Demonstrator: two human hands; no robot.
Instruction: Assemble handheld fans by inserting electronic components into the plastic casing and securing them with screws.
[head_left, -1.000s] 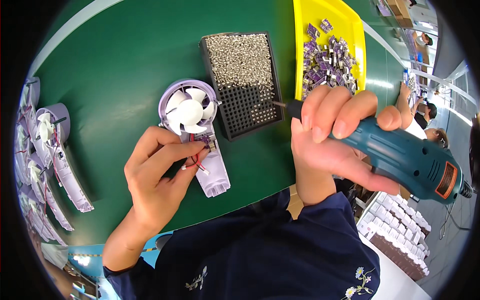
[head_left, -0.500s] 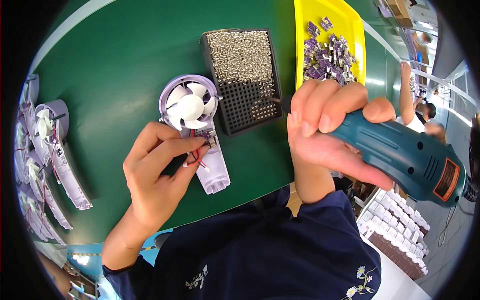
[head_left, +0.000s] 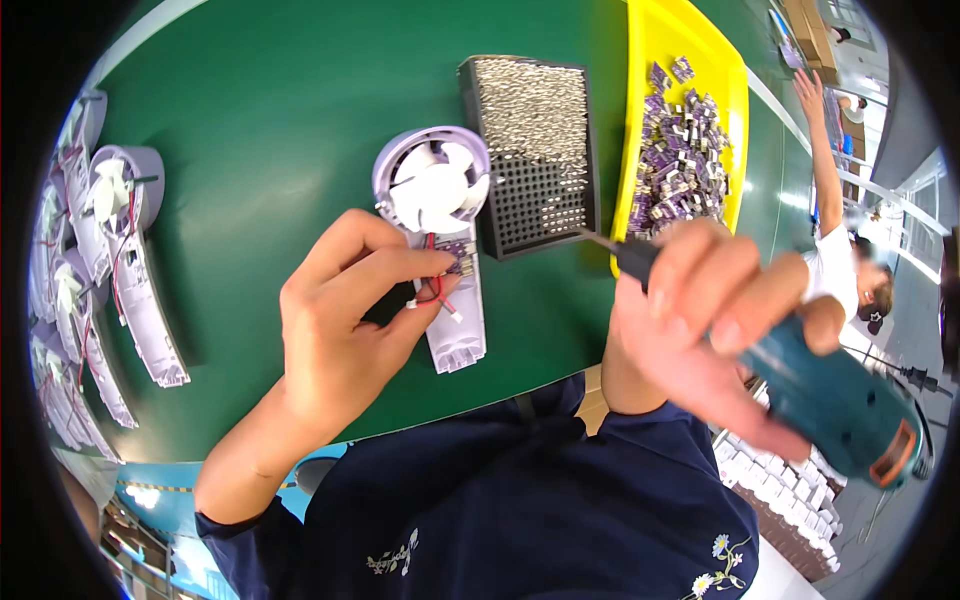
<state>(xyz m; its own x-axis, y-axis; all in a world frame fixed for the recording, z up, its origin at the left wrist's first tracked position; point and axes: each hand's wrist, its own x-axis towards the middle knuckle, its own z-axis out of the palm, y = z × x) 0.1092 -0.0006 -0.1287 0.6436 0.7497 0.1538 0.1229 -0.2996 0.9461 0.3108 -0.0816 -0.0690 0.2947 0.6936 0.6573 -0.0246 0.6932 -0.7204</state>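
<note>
My left hand (head_left: 345,310) pinches a small purple circuit board (head_left: 462,256) between thumb and fingertips. The board sits against the pale lilac handle half of a handheld fan (head_left: 458,340), below its round head with white blades. Red and black wires with a white plug (head_left: 457,316) hang by my fingertips. My right hand (head_left: 690,320), blurred by motion, is wrapped round a teal electric screwdriver (head_left: 815,395). Its thin bit points left, with the tip at the near right corner of a black perforated screw tray (head_left: 515,205). Whether a screw is on the tip cannot be made out.
Silver screws (head_left: 530,105) fill the tray's far part. To its right stands a yellow bin (head_left: 638,90) of purple circuit boards (head_left: 685,160). Several fan halves (head_left: 150,290) lie at the left of the green table (head_left: 290,90). Another person (head_left: 840,260) sits at far right, arm outstretched.
The screwdriver's bit has moved from over the tray's screws to its near right corner, and the tool's body has swung lower. My left hand still pinches the board. The whole view has shifted.
</note>
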